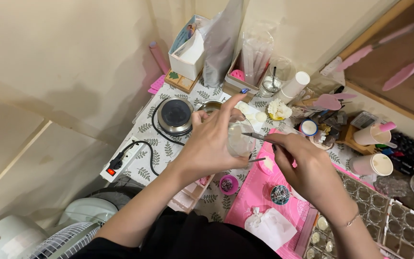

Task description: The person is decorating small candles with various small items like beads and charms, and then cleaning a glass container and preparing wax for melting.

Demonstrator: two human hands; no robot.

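A: At the centre, our left hand (212, 144) holds a small clear glass cup (239, 138) above the pink mat (255, 196), its fingers wrapped round the wall and the forefinger raised over the rim. What does the other hand do?

B: Our right hand (307, 168) has its grip pinched on thin metal tweezers (257, 137), whose tips reach in over the cup's mouth. A second thin metal rod (258, 159) shows just below the cup. We cannot tell what the tips carry, if anything.

A: How do we judge the step is done well?

B: We would keep the cup steady and level over the mat, hold the tweezers near their middle, and lower the tips straight down inside the wall without scraping it.

A: And the containers, taken from the mat?

B: On the mat stands a small blue cup (280, 194) of dark and light bits; just off its left edge, a pink cup (228, 184) of dark pieces. To the mat's right lies a clear tray (398, 211) of many compartments; a few of the near ones hold pale discs, the rest seem bare. Beyond the mat, a round warmer (175, 115) sits on the leaf-patterned table (144, 129), cabled to a white power strip (120, 163). Further back stand stacked white paper cups (295, 85) and a glass jar (273, 76) with a stick in it.
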